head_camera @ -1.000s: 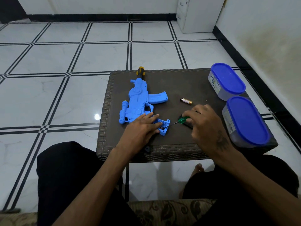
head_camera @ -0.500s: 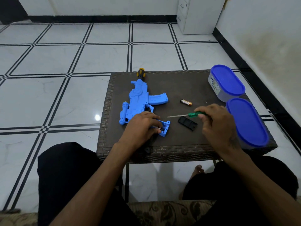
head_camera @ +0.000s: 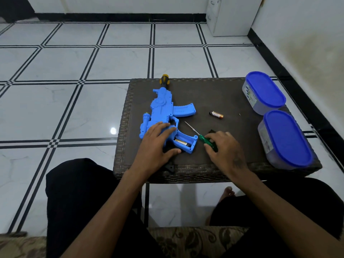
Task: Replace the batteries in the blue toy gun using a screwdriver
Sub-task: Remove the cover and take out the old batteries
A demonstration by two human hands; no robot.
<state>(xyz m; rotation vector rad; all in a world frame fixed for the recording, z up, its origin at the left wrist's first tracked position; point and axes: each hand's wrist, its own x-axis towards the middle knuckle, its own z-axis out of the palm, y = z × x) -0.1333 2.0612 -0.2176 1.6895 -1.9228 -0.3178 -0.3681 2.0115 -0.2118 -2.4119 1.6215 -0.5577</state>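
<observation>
Battery swap mid-way, compartment open.
Left hand (head_camera: 158,144) flat, fingers straight, pressing blue toy gun (head_camera: 163,116) near table's (head_camera: 204,170) front edge; right hand (head_camera: 223,149) pinching green screwdriver (head_camera: 202,137), tip up. Battery (head_camera: 181,142) sits in open grip compartment; loose battery (head_camera: 216,114) mid-table, black cover (head_camera: 211,131) partly hidden by right hand. Likely next: pry seated cell out, needs tip under its end.

— What is hidden from you here?
— Your right hand (head_camera: 223,148) covers most of the black cover (head_camera: 211,131) and the green screwdriver (head_camera: 206,141) handle's end.
— And that speck (head_camera: 239,114)?
— Too small for you to tell.
</observation>
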